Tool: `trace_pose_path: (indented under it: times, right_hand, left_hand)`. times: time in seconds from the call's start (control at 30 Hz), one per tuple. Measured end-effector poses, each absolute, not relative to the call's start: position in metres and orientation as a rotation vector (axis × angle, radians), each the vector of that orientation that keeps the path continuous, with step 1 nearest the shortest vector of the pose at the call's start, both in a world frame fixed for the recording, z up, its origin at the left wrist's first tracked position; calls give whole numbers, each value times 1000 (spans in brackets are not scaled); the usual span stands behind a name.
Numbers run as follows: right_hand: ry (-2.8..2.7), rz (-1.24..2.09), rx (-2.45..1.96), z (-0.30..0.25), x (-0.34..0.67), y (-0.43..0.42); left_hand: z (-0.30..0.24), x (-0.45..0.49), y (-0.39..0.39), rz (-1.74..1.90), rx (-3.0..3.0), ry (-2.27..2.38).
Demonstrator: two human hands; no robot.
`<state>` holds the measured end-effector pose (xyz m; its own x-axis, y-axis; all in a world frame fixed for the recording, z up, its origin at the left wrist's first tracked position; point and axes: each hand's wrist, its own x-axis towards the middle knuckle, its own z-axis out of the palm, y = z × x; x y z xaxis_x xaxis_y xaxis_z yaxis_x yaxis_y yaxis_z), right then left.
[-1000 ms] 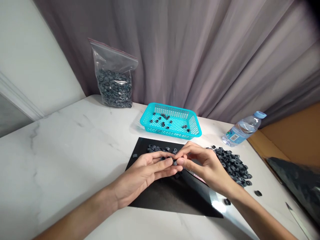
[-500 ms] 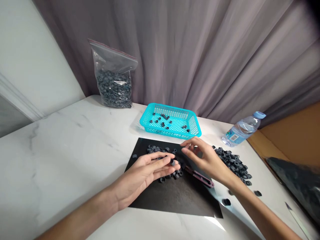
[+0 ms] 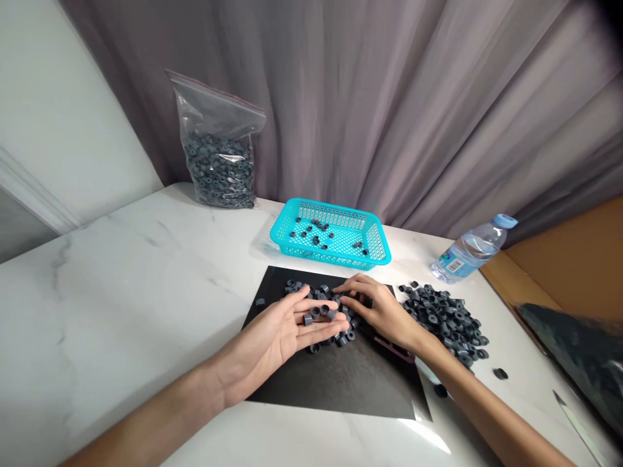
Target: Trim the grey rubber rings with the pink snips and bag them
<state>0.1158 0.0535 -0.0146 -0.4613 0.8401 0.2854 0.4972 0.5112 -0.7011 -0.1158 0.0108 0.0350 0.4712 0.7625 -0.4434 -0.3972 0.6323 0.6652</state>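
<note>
My left hand (image 3: pixel 287 327) is palm up, with several small dark grey rings (image 3: pixel 315 312) resting on its fingers. The rings look like short plastic caps or spacers. Beside it, my right hand (image 3: pixel 377 308) reaches palm down into a pile of the same rings (image 3: pixel 346 336), its thumb and index tips close together. Whether a ring is between those tips is hard to make out. The pile lies on a black sheet (image 3: pixel 335 386), partly hidden by both hands. Under my right wrist lies a slim purplish tool (image 3: pixel 396 350), mostly covered.
A turquoise basket (image 3: pixel 331 259) behind the sheet holds several rings. A larger ring heap (image 3: pixel 448 321) lies right of my right hand, near a water bottle (image 3: pixel 470 253). A zip bag of rings (image 3: pixel 221 168) stands at back left. A pale, pointed blade-like strip (image 3: pixel 577 425) lies far right.
My right hand has moved left and down into the pile. My left hand has opened from a pinch around a ring, with several rings now showing on its fingers.
</note>
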Motion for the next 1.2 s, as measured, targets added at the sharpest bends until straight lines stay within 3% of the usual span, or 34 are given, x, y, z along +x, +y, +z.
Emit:
trace_pose_path:
  times: [0.33,0.53,0.73,1.0,1.2]
  right_hand:
    - [-2012,769,-1132,-13,114,54]
    - [-1909,880,-1092,-3,116,54]
    - [-1891,893,-1064,1,118,51]
    - [-1855,874,-1071,8,127,52]
    - [-1746,923,-1045,13,121,62]
  left_hand:
    - [39,-130,29,865,752,872]
    - [62,-139,109,988,1448,988]
    - [63,-113,181,1059,1761,1089]
    - [54,-152,110,1108,1996,1248]
    - [43,-214,73,517,2037,1285]
